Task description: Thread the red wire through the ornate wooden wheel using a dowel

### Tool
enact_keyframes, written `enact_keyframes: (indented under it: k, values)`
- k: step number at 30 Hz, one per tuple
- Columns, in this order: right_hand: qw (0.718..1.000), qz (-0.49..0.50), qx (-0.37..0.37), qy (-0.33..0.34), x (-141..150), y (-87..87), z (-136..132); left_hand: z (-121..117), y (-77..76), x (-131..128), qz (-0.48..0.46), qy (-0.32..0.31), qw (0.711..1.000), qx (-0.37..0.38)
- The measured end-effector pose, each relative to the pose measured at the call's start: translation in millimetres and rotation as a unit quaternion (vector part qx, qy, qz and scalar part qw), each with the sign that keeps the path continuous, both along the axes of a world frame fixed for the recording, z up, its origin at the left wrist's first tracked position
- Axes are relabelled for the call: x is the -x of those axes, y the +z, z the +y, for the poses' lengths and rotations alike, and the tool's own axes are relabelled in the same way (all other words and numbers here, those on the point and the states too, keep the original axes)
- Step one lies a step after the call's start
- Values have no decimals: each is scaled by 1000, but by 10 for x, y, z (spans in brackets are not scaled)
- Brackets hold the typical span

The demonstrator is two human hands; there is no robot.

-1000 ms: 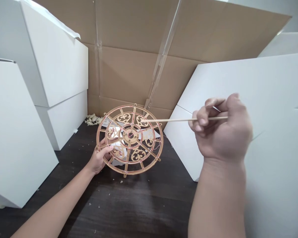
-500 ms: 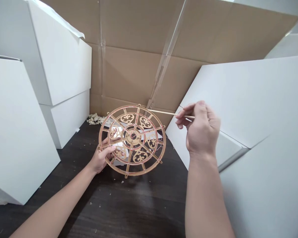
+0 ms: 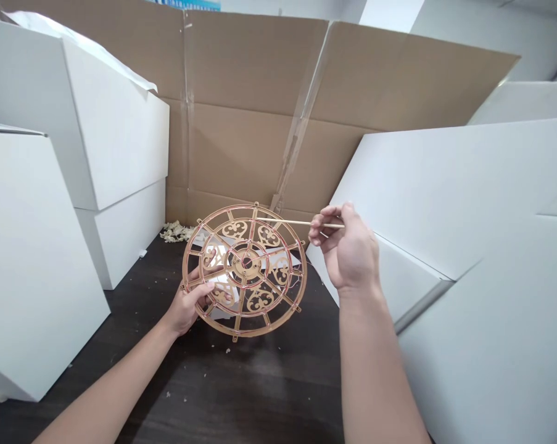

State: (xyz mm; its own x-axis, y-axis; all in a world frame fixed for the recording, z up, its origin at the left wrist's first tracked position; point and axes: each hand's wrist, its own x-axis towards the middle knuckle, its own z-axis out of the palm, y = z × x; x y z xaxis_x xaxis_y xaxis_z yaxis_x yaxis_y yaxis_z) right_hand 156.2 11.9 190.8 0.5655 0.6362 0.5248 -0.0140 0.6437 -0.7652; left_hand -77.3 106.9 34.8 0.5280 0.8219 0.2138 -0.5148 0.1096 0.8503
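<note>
Left hand (image 3: 185,310) is closed on the lower left rim of a wooden wheel (image 3: 247,264), with the thumb laid across the front of the frame and the fingers passed behind it. The wheel is held up off the surface (image 3: 269,382) and is tilted. Right hand (image 3: 347,246) is closed in a pinch on a wooden stick (image 3: 297,221), which is gripped between the thumb and fingertips, with the remaining fingers curled in. The stick is held nearly level, and its far end is carried over the upper part of the wheel; whether the wheel is touched by it cannot be told.

The wheel is made as an open fretwork of spokes, a central hub and scrolled heart shapes, and a reddish thread (image 3: 287,243) is run along its frame. Below the wheel, a white sheet (image 3: 220,290) is seen through the openings. Left of the wheel, white boxes (image 3: 121,148) are stacked, and shavings (image 3: 176,232) are scattered on the surface near its upper left edge. Right of the wheel, white panels (image 3: 445,197) are leaned. Behind the wheel, a cardboard sheet (image 3: 250,68) is stood up, with clear tape (image 3: 301,123) along its seams.
</note>
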Motion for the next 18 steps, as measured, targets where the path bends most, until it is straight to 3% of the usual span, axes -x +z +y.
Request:
enact_keyframes:
  k: [7, 13, 18]
  values:
    - [998, 21, 20, 53, -104, 56, -77, -6, -6, -8, -7, 0, 1000, 7]
    - [981, -106, 70, 146, -78, 147, -349, -3, -12, -9, -13, 2, 1000, 10]
    - [982, -180, 47, 40, 147, 227, -494, -6, 9, -11, -14, -3, 1000, 4]
